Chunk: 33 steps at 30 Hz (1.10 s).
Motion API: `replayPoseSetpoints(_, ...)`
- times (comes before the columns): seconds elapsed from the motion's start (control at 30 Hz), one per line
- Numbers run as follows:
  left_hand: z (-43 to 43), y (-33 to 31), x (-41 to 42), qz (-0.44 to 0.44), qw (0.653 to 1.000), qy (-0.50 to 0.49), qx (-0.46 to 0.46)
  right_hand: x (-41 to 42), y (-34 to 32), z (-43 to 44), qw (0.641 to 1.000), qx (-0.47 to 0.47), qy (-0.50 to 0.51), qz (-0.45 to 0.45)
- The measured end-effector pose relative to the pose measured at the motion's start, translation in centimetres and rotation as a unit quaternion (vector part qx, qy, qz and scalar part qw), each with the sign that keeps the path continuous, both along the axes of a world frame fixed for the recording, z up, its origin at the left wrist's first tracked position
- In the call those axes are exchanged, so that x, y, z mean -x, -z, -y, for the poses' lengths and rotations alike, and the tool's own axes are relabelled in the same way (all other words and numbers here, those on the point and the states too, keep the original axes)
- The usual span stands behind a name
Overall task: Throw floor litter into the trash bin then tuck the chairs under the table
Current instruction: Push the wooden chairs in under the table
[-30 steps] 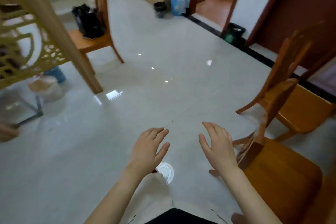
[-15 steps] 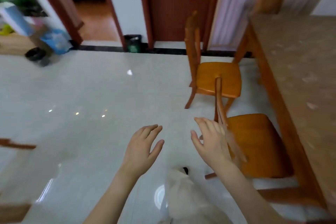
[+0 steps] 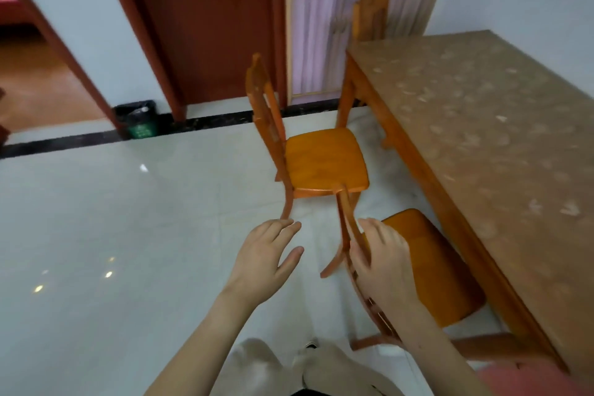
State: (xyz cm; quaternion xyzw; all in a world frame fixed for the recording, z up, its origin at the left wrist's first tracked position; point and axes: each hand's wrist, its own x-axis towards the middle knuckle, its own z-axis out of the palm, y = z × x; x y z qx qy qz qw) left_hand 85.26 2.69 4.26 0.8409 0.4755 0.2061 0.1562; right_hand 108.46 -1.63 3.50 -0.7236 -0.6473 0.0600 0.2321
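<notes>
- The right hand rests on the top rail of the near chair; its fingers curl over the backrest, though whether the grip is fully closed cannot be told.
- The left hand hangs free above the floor, fingers spread wide and holding nothing, just left of that backrest and apart from it.
- The near chair stands beside the long edge of the desk, its seat pointing toward the desk and only its far edge close to the desk frame.
- A second chair stands further off, beyond both hands, its seat also turned toward the desk and fully out in the open.
- A third chair sits at the desk's far end, against the shelf unit with lilac curtains.
- A black trash bin with a green panel stands by the wall near the red-brown door, well apart from both hands; the white mark on the panel is too blurred to read.
- No other writing is legible.
</notes>
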Motion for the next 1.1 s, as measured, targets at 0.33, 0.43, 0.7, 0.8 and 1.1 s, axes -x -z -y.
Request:
replayPoseSetpoints(0.33, -10.1, 1.5, -6.1, -0.019, 0.959, 0.283, -0.011, 0.0, 1.7, 2.4, 0.970, 0.041, 0.241, 0.005)
replayPoseSetpoints(0.43, -12.3, 2.0, -7.7, -0.022, 0.930, 0.366, 0.006, 1.1, 2.2, 3.3, 0.956, 0.073, 0.283, -0.014)
replayPoseSetpoints(0.7, -14.1, 4.7, -12.3, -0.055, 0.827, 0.558, -0.038, 2.3, 5.4, 3.8, 0.910, 0.189, 0.362, -0.068)
replayPoseSetpoints(0.8, -14.0, 6.1, -13.5, -0.093, 0.800, 0.592, -0.036, 3.0, 6.7, 3.9, 0.901, 0.168, 0.389, -0.090)
replayPoseSetpoints(1.1, -14.3, 10.0, -14.9, -0.009, 0.847, 0.524, 0.082, 3.6, 8.3, 3.5, 0.869, 0.061, 0.468, -0.148)
